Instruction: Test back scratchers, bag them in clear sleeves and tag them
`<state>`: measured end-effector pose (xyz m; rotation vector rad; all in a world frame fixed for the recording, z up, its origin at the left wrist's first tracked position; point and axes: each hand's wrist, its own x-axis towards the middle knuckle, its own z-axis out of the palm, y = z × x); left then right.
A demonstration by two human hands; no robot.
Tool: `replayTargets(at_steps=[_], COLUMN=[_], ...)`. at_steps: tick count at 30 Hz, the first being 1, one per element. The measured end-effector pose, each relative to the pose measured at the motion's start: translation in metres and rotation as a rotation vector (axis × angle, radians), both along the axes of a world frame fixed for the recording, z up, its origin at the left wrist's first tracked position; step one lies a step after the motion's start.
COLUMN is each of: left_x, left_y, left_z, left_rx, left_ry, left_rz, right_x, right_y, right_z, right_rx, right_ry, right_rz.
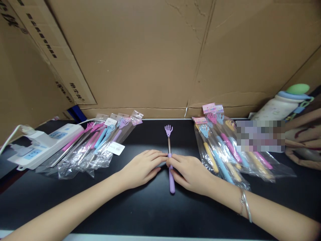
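A lilac back scratcher (171, 180) with a hand-shaped head and a metal shaft lies upright in view on the black tabletop, head away from me. My right hand (192, 174) is closed round the top of its handle. Beside it, my left hand (141, 167) reaches in from the other side, fingertips touching or almost touching the handle top. Between its fingers and thumb shows a sliver of something pale grey-blue (162, 164); the rest is hidden under the fingers.
Bagged back scratchers (96, 144) lie at left, one with a white tag (117, 148). More bagged scratchers (225, 147) lie at right. A white power strip (54, 144) with plugs sits far left. A bottle (278, 107) and another person's hand (304, 137) are far right. Cardboard (140, 60) walls the back.
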<state>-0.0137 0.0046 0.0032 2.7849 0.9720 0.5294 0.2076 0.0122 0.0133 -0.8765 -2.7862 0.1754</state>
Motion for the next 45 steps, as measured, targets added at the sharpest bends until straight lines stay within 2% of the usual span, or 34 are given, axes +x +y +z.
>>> replayTargets(at_steps=[45], left_x=[0.0006], left_y=[-0.0008], left_z=[0.001], left_rx=[0.017], left_ry=[0.024], left_rz=[0.006], right_x=[0.0001], right_y=[0.0035], right_z=[-0.0093], right_rx=[0.045], right_ry=[0.024], right_rz=[0.022])
